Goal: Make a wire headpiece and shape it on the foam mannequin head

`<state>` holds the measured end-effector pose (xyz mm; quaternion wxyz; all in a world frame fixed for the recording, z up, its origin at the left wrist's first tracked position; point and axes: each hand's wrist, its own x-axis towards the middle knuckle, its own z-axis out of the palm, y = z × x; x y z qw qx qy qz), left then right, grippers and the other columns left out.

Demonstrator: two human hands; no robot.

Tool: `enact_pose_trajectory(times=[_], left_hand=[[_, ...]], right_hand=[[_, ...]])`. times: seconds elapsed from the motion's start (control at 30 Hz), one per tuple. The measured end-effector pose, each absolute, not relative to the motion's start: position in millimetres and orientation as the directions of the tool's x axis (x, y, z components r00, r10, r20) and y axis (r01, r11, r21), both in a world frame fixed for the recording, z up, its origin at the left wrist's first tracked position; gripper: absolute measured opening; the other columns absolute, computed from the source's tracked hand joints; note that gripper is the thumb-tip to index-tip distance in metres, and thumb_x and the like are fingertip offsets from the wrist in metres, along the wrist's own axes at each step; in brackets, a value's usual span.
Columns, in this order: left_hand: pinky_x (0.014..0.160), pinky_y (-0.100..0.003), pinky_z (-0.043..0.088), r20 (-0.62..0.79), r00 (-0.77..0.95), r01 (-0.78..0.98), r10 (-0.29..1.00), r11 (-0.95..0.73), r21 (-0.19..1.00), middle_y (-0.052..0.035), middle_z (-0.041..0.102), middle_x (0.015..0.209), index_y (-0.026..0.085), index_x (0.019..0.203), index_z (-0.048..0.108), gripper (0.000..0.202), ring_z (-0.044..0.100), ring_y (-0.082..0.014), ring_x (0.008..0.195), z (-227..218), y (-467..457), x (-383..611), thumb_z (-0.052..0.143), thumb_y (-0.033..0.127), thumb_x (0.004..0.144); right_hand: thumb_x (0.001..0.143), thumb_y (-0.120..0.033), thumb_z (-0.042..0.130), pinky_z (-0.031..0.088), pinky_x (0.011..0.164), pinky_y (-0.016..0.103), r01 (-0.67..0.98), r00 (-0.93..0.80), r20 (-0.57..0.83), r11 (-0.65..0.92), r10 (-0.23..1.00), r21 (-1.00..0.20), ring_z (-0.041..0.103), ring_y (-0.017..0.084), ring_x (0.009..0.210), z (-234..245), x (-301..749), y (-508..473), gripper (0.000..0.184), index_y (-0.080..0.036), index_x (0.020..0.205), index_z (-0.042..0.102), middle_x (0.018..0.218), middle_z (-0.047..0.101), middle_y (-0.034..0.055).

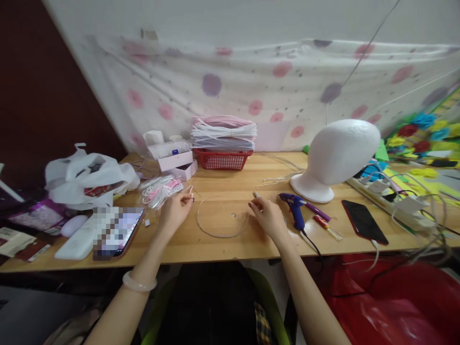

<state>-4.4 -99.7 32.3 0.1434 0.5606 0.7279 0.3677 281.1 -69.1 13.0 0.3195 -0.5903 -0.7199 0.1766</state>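
Note:
A thin, pale wire loop (223, 236) lies on the wooden table between my two hands. Left of it, my left hand (176, 207) is closed in a pinch above the tabletop; whatever its fingertips hold is too small to name. On the other side, my right hand (266, 215) has its fingers curled closed near the loop's right edge. A small silvery metal tip (256, 194) pokes out past those fingers, and the rest of that item is hidden by the hand. Just right of this hand lies a blue hot glue gun (295, 211) with a black cord.
A white foam head (338, 153) stands at back right, near loose wires (283, 178). A red basket (224, 160) holds bundled pipe cleaners (224, 132). Plastic packets (161, 190) and a phone (124, 230) lie left; another phone (363, 221) and a power strip (391, 201) are right.

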Motion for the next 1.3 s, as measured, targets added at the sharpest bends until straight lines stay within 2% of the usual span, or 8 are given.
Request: enact_pose_trajectory(times=[0.1, 0.2, 0.37, 0.53, 0.77, 0.97, 1.2, 1.3], left_hand=[[0.072, -0.029, 0.052, 0.17, -0.319, 0.783, 0.932, 0.158, 0.601, -0.0073, 0.077, 0.09, 0.019, 0.089, 0.073, 0.02, 0.071, -0.0236, 0.083, 48, -88, -10, 0.058, 0.03, 0.083], [0.071, -0.028, 0.051, 0.121, -0.268, 0.844, 0.956, 0.172, 0.507, -0.0063, 0.077, 0.087, 0.019, 0.083, 0.072, 0.021, 0.071, -0.0228, 0.082, 51, -76, -6, 0.055, 0.03, 0.086], [0.082, -0.032, 0.05, 0.054, -0.14, 0.925, 0.989, 0.111, 0.363, -0.0129, 0.076, 0.099, 0.017, 0.074, 0.071, 0.012, 0.071, -0.0277, 0.094, 31, -69, 11, 0.062, 0.021, 0.082], [0.079, -0.031, 0.051, 0.027, -0.111, 0.94, 0.993, 0.096, 0.328, -0.0121, 0.076, 0.088, 0.013, 0.09, 0.073, 0.019, 0.072, -0.0257, 0.09, 19, -69, 16, 0.055, 0.01, 0.084], [0.081, -0.033, 0.052, 0.068, -0.064, 0.946, 0.996, 0.039, 0.322, -0.0114, 0.076, 0.087, 0.012, 0.097, 0.073, 0.022, 0.071, -0.0261, 0.09, 16, -63, 15, 0.054, 0.011, 0.085], [0.089, -0.031, 0.052, 0.114, 0.055, 0.942, 0.992, -0.09, 0.323, -0.009, 0.076, 0.093, 0.014, 0.1, 0.074, 0.025, 0.07, -0.0222, 0.092, 7, -53, 16, 0.052, 0.011, 0.087], [0.094, -0.044, 0.049, 0.21, 0.127, 0.944, 0.969, -0.184, 0.276, -0.016, 0.067, 0.11, 0.012, 0.105, 0.069, 0.025, 0.061, -0.0294, 0.107, 12, -76, 27, 0.048, 0.021, 0.095], [0.09, -0.045, 0.05, 0.281, 0.464, 0.812, 0.84, -0.53, 0.243, -0.0127, 0.064, 0.107, 0.014, 0.107, 0.065, 0.027, 0.058, -0.028, 0.101, 14, -109, 35, 0.055, 0.036, 0.095]], right_hand=[[0.089, -0.022, 0.058, 0.047, 0.074, 0.031, 0.783, -0.131, 0.251, 0.255, 0.959, -0.567, 0.069, 0.024, 0.085, 13, 285, -79, 0.016, -0.017, 0.096, 0.071, 0.096, 0.076, 0.0114], [0.09, -0.022, 0.057, 0.046, 0.075, 0.03, 0.821, -0.159, 0.225, 0.255, 0.961, -0.51, 0.068, 0.023, 0.086, 9, 283, -84, 0.017, -0.015, 0.099, 0.07, 0.095, 0.075, 0.0113], [0.092, -0.025, 0.055, 0.044, 0.077, 0.036, 0.893, -0.148, 0.188, 0.213, 0.971, -0.397, 0.067, 0.03, 0.092, 6, 270, -75, 0.023, -0.01, 0.095, 0.071, 0.096, 0.072, 0.0198], [0.086, -0.006, 0.049, 0.042, 0.077, 0.031, 0.909, -0.229, 0.12, 0.256, 0.966, -0.329, 0.066, 0.024, 0.086, 7, 261, -71, 0.027, -0.013, 0.084, 0.075, 0.09, 0.073, 0.0148], [0.089, -0.011, 0.05, 0.043, 0.077, 0.028, 0.911, -0.24, 0.084, 0.254, 0.967, -0.325, 0.067, 0.022, 0.09, 14, 264, -73, 0.025, -0.015, 0.092, 0.075, 0.091, 0.073, 0.0107], [0.092, -0.021, 0.055, 0.044, 0.08, 0.028, 0.91, -0.256, 0.083, 0.269, 0.963, -0.316, 0.067, 0.022, 0.094, 19, 255, -29, 0.026, -0.012, 0.113, 0.068, 0.11, 0.071, 0.0139], [0.089, -0.009, 0.048, 0.042, 0.078, 0.03, 0.924, -0.288, 0.049, 0.291, 0.956, -0.246, 0.065, 0.026, 0.094, 6, 239, -12, 0.024, -0.013, 0.095, 0.071, 0.099, 0.071, 0.0157], [0.09, -0.007, 0.043, 0.04, 0.077, 0.031, 0.931, -0.289, 0.049, 0.292, 0.956, -0.218, 0.064, 0.027, 0.092, 1, 240, -15, 0.026, -0.012, 0.097, 0.068, 0.097, 0.07, 0.0175]])
